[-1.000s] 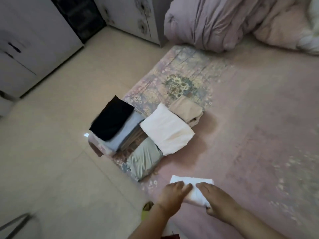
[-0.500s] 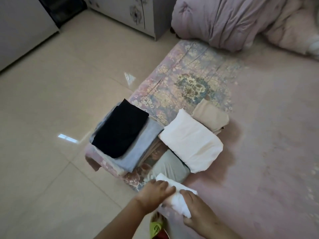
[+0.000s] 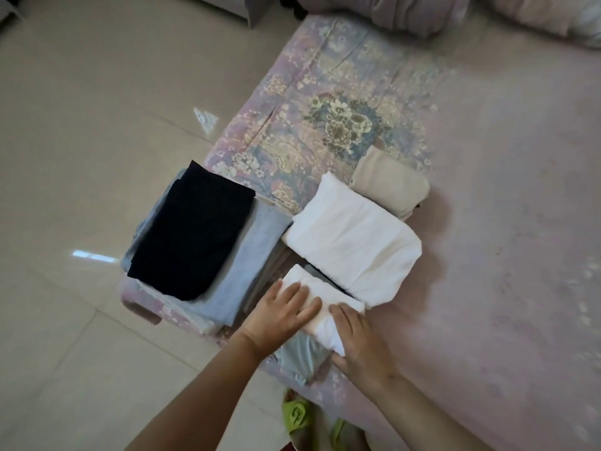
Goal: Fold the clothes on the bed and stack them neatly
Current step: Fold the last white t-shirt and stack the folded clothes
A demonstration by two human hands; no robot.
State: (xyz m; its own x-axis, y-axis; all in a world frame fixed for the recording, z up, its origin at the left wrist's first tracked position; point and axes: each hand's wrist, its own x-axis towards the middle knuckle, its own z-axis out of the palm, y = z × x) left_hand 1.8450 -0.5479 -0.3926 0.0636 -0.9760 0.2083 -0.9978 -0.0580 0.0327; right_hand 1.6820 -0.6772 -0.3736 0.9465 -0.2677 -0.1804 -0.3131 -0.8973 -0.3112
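Both hands lie on the small white folded garment (image 3: 320,302). Left hand (image 3: 281,315) is flat, fingers straight, pressing its near-left end. Right hand (image 3: 357,340) covers the near-right edge, fingers bent over the fold; whether they tuck beneath it cannot be told.

The garment sits on top of a pale green folded piece (image 3: 300,356), which shows only below and between the wrists. Its long axis runs diagonally, from upper left, away from the person, to lower right, toward the right hand. Both hands are on it, so neither is nearer.

Judgement: the piece is being set and smoothed on the green one; alignment of their edges is what matters next.

Just beyond, touching or nearly so, lies a larger white folded garment (image 3: 354,242), with a beige folded piece (image 3: 388,183) behind it. To the left stands a stack topped by a black garment (image 3: 192,232) over a grey-blue one (image 3: 250,265).

Surface: the bed (image 3: 504,222), pink with a floral border. Tiled floor (image 3: 81,157) to the left; a bundled duvet (image 3: 422,11) at the top.
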